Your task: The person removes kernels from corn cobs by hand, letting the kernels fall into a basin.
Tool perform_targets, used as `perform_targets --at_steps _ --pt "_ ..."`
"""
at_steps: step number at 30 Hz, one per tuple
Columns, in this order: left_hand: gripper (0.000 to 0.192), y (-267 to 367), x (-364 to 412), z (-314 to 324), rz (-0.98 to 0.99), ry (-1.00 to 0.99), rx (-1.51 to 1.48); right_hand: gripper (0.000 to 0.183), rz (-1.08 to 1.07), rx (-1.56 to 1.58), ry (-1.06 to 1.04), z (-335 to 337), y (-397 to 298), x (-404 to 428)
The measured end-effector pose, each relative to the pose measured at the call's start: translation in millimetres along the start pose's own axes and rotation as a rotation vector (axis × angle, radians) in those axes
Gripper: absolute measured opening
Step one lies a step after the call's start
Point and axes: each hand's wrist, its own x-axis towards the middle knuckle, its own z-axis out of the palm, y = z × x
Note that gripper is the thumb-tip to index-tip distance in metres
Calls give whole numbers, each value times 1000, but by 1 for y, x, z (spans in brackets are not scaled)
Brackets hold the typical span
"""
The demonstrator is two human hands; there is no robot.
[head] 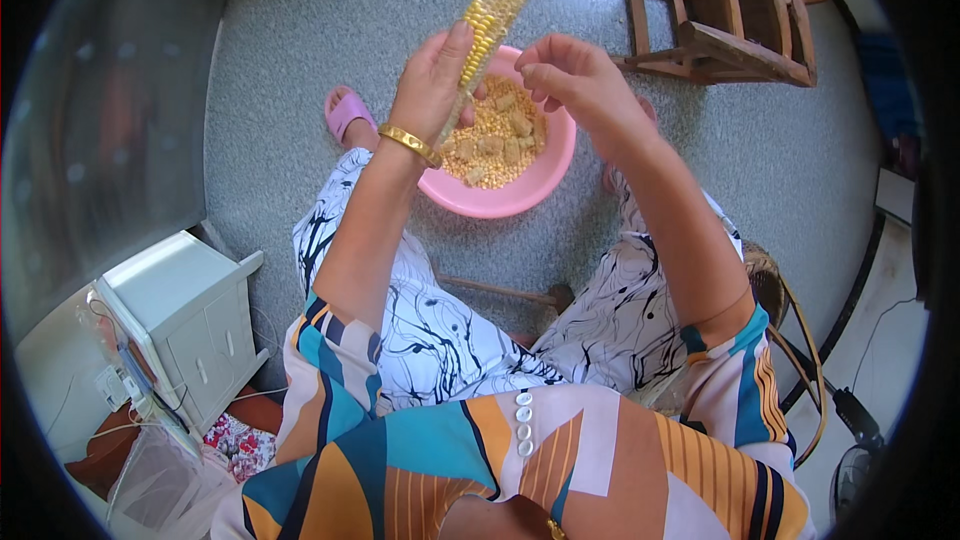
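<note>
My left hand (439, 79) is wrapped around a corn cob (491, 22), which tilts with its tip up and to the right. A strip of yellow kernels remains along the cob near my thumb; its tip and much of its visible side are bare. To the right of the cob, and apart from it, my right hand (570, 79) is loosely curled over the basin's rim, with nothing visible in its fingers. Below both hands a pink plastic basin (487, 202) stands on the floor. Loose corn kernels (495, 172) and several broken cob pieces (519, 122) lie in it.
A wooden chair (739, 22) lies on its side at the upper right. Left of my legs is a small white cabinet (180, 307), with cables beside it. A stick-like handle (495, 286) lies between my legs. A woven basket (765, 277) is at the right.
</note>
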Motion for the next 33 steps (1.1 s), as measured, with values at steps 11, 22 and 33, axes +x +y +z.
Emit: perform_targets --at_steps 11,22,33 --pt "47 3 -3 3 -14 -60 -9 20 -68 10 -26 3 -2 -1" --pt "48 -6 -1 8 4 -61 83 29 76 18 1 3 -2 1" --pt "52 -5 -4 9 43 -153 315 42 -4 -383 82 2 -5 0"
